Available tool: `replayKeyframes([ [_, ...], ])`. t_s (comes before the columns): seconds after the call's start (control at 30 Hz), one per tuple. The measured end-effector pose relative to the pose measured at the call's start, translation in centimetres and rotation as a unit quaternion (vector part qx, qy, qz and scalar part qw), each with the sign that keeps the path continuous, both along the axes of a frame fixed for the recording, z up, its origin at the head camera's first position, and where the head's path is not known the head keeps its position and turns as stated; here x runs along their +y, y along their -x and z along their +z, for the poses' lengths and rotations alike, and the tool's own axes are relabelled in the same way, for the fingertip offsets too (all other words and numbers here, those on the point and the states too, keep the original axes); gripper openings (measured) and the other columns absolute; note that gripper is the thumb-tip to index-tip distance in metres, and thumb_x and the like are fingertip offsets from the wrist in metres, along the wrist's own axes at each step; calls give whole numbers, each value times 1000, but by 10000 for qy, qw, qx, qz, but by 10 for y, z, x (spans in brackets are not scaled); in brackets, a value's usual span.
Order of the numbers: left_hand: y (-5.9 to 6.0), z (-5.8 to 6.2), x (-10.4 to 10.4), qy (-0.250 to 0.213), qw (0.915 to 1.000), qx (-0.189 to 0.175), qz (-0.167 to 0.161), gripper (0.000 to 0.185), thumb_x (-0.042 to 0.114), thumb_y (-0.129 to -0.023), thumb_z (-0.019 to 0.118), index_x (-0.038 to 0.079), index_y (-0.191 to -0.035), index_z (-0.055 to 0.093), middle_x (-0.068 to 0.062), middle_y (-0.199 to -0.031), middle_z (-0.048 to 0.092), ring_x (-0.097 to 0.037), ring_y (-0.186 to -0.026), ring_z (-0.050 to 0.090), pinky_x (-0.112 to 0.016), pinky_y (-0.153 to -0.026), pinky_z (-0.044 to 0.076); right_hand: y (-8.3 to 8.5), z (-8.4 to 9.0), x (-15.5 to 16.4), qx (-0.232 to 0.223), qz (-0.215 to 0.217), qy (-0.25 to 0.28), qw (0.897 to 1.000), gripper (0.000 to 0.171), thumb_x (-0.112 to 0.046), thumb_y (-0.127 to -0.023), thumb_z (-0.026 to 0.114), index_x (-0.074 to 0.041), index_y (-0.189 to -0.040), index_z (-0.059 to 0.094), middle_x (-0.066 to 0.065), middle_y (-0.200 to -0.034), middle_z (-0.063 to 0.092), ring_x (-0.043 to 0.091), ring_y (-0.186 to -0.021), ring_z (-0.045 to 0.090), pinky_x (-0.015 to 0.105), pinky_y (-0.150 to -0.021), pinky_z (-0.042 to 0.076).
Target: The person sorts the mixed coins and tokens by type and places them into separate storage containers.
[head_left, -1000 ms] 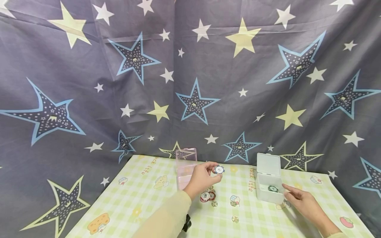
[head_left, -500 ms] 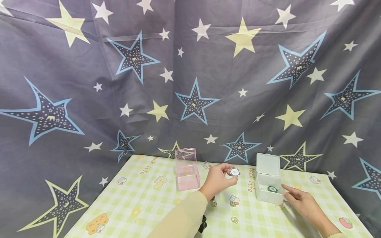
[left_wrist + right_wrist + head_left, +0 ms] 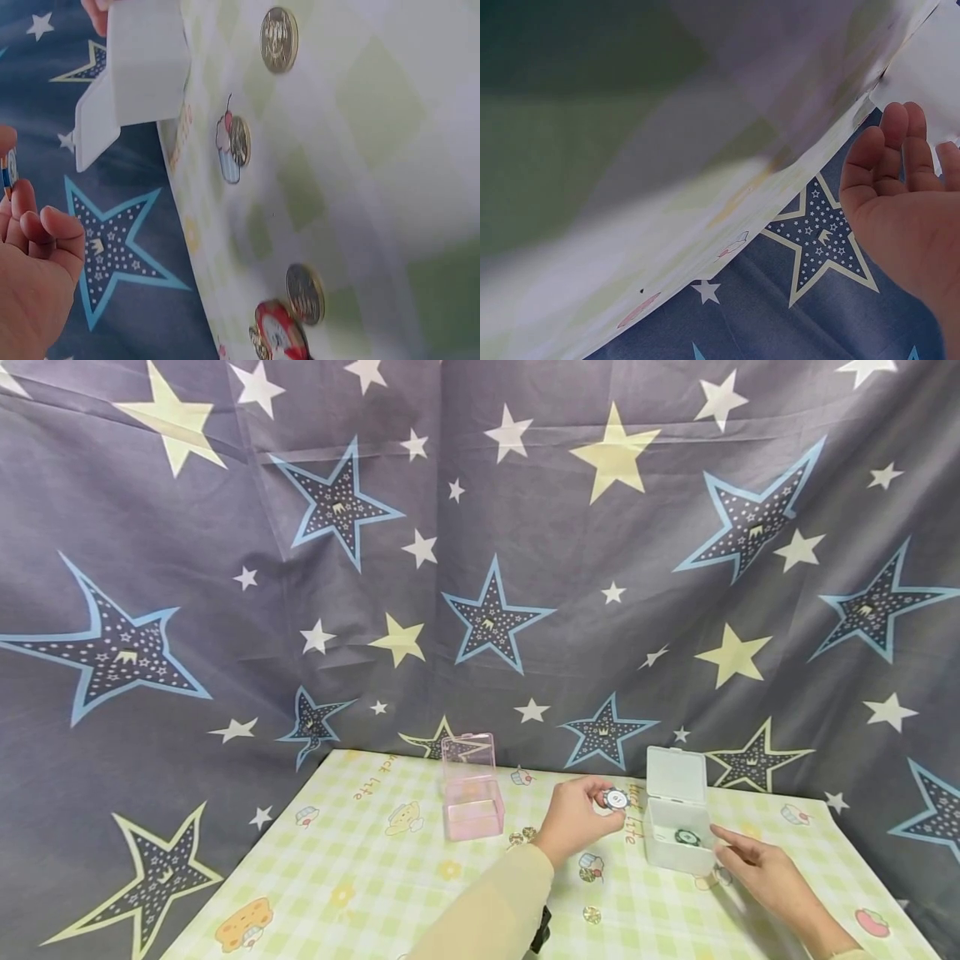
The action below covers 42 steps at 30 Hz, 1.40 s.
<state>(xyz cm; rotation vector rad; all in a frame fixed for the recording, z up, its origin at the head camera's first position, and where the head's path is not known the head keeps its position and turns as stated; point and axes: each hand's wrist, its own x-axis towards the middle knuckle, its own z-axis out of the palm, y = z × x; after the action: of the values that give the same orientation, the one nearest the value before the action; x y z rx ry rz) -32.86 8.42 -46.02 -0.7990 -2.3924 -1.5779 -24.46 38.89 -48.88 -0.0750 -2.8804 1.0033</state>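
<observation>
My left hand (image 3: 572, 820) pinches a blue-and-white poker chip (image 3: 617, 799) above the table, a short way left of the white lidded box (image 3: 678, 853). In the left wrist view the chip (image 3: 11, 169) shows edge-on between thumb and fingers. The box stands with its lid (image 3: 677, 775) up. Inside it lies a green-and-white poker chip (image 3: 687, 837). My right hand (image 3: 767, 875) has its fingertips at the box's right side, fingers extended and relaxed; the right wrist view shows the same hand (image 3: 904, 187) beside the white wall.
A pink clear box (image 3: 474, 820) with a raised lid stands further left. Gold coins (image 3: 592, 914) lie scattered on the checked tablecloth (image 3: 285, 893). A red poker chip (image 3: 281, 330) lies among them, hidden by my left arm in the head view. A starry curtain (image 3: 480, 693) hangs behind.
My left hand has carried the blue-and-white poker chip rightward, from near the pink box toward the white box. The right hand and both boxes have stayed in place.
</observation>
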Motion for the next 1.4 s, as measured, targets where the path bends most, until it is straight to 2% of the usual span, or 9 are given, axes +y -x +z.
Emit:
replayKeyframes([
  [0.1, -2, -2, 7, -81, 10000, -17, 15, 32, 14, -80, 84, 5, -110, 79, 3, -81, 68, 5, -67, 47, -13, -64, 45, 0, 0, 0, 38, 19, -14, 10000, 55, -36, -112, 56, -1, -155, 53, 37, -150, 55, 52, -130, 64, 58, -101, 56],
  [0.23, -5, -9, 16, -59, 9999, -97, 101, 30, 14, -79, 84, 7, -108, 79, 7, -78, 65, 6, -70, 50, -12, -69, 48, 0, 0, -1, 46, 9, -17, 10000, 55, -35, -112, 56, -1, -155, 53, 36, -150, 54, 51, -129, 64, 57, -101, 57],
  [0.47, -10, -20, 28, -110, 9987, -485, 94, 38, 13, -79, 84, 6, -117, 79, 9, -80, 64, 4, -64, 48, -12, -69, 49, 2, -1, -2, 2, -21, -14, 10000, 55, -36, -112, 56, -1, -155, 53, 35, -151, 54, 51, -132, 63, 58, -103, 56],
  [0.77, -13, -37, 43, -23, 9985, -408, 367, 35, 12, -76, 86, 7, -110, 80, 13, -73, 65, 8, -67, 53, -10, -71, 50, 2, -3, -3, 26, -49, -24, 10000, 54, -34, -112, 57, -1, -154, 54, 35, -149, 56, 50, -130, 64, 57, -102, 57],
  [1.07, -18, -37, 51, 58, 9975, -538, 454, 43, 9, -76, 82, 0, -119, 78, 11, -70, 67, 7, -61, 51, -10, -62, 47, 1, -3, -2, 40, -41, 31, 10000, 54, -34, -112, 57, -1, -154, 54, 36, -150, 55, 51, -132, 62, 58, -103, 55],
  [1.17, -18, -39, 54, 158, 9970, -533, 535, 40, 9, -77, 82, 2, -116, 79, 12, -69, 65, 8, -60, 51, -9, -63, 47, 1, -2, -1, 99, -26, -3, 9999, 54, -34, -112, 58, -1, -154, 55, 35, -148, 57, 50, -131, 64, 46, -98, 60],
  [1.27, -18, -42, 58, 271, 9969, -434, 602, 36, 8, -76, 82, 4, -112, 79, 13, -67, 63, 8, -59, 49, -8, -62, 45, 1, -3, 0, 168, -24, -38, 9998, 53, -34, -111, 59, -2, -152, 57, 35, -146, 60, 48, -128, 66, 29, -89, 58],
  [1.37, -19, -42, 62, 338, 9962, -486, 639, 34, 9, -76, 82, 7, -110, 80, 15, -66, 60, 7, -58, 48, -9, -60, 44, 1, -2, 0, 152, -40, -24, 9999, 53, -34, -111, 59, -2, -152, 57, 35, -145, 60, 48, -128, 66, 27, -88, 58],
  [1.4, -20, -42, 62, 361, 9957, -540, 657, 34, 10, -76, 82, 8, -110, 80, 16, -65, 59, 7, -58, 48, -10, -59, 43, 1, -2, 0, 143, -49, -22, 9999, 53, -34, -111, 59, -2, -152, 57, 35, -145, 60, 48, -129, 66, 30, -90, 59],
])
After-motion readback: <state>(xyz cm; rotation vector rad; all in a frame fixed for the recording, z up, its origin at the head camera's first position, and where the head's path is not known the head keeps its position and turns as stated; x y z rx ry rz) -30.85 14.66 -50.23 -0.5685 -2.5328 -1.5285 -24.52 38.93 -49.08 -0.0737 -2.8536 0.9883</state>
